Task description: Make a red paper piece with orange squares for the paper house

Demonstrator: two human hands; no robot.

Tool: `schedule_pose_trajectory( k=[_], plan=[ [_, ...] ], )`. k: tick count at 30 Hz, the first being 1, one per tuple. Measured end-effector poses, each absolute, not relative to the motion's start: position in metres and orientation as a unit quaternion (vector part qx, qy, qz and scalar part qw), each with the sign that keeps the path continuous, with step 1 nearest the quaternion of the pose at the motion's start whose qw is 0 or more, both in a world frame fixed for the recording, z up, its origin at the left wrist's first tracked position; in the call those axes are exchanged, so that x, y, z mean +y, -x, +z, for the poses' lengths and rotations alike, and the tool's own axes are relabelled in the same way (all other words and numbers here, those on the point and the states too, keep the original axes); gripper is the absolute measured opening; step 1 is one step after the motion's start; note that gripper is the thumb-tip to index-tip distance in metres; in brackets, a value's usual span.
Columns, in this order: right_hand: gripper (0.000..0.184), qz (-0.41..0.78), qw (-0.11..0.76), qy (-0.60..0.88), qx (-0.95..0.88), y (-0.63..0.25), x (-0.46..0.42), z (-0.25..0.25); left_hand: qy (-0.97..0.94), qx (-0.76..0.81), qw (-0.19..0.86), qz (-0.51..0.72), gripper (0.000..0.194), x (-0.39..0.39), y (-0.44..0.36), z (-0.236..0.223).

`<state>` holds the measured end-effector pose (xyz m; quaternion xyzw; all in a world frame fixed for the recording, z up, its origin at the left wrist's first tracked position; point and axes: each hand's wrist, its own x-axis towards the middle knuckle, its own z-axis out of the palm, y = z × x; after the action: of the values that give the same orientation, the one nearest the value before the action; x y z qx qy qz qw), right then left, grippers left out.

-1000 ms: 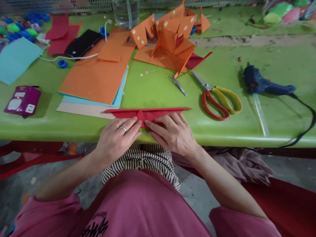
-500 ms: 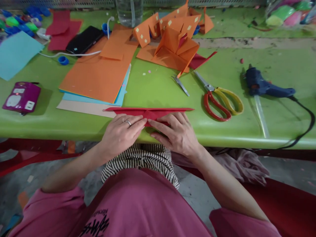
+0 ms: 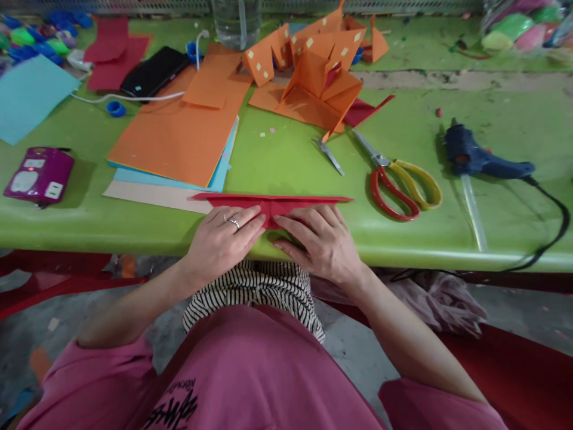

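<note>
A folded piece of red paper (image 3: pixel 271 206) lies along the table's front edge, with a long narrow fold across its far side and a crease in the middle. My left hand (image 3: pixel 228 239), with a ring on one finger, rests open on its left part, fingers flat. Over the right part, my right hand (image 3: pixel 320 239) also lies open, fingers pressing down and thumb apart from them. The fingertips of both hands almost meet at the centre crease. Much of the paper's near side is hidden under my hands.
Left of the hands is a stack of orange paper (image 3: pixel 179 137). Scissors (image 3: pixel 380 160), a small metal blade piece (image 3: pixel 331 156) and a glue gun (image 3: pixel 474 149) lie right. Orange paper shapes (image 3: pixel 308 89) stand behind; a purple power adapter (image 3: pixel 39 174) sits far left.
My fingertips have parted slightly at the middle, so more of the red paper's centre crease shows. The paper itself has stayed in nearly the same place.
</note>
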<state>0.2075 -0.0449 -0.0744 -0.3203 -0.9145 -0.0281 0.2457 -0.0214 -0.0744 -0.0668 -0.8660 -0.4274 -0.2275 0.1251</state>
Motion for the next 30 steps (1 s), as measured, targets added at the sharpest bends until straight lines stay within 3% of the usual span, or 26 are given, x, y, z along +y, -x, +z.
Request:
schedule_pose_trajectory(
  k=[7,19,30],
  plan=[
    [0.029,-0.014,0.268,0.323,-0.908,-0.2092,-0.0464,-0.0743,0.875,-0.413,0.102,-0.229,0.025,-0.0728,0.0214,-0.0698],
    [0.03,-0.023,0.298,0.323,-0.898,-0.2125,-0.0503,-0.0776,0.889,-0.406,0.084,-0.197,0.029,-0.0735,0.0239,-0.0719],
    [0.046,-0.037,0.293,0.322,-0.899,-0.217,-0.0516,-0.0812,0.889,-0.406,0.114,-0.179,0.031,-0.0789,0.0203,-0.0653]
  ],
)
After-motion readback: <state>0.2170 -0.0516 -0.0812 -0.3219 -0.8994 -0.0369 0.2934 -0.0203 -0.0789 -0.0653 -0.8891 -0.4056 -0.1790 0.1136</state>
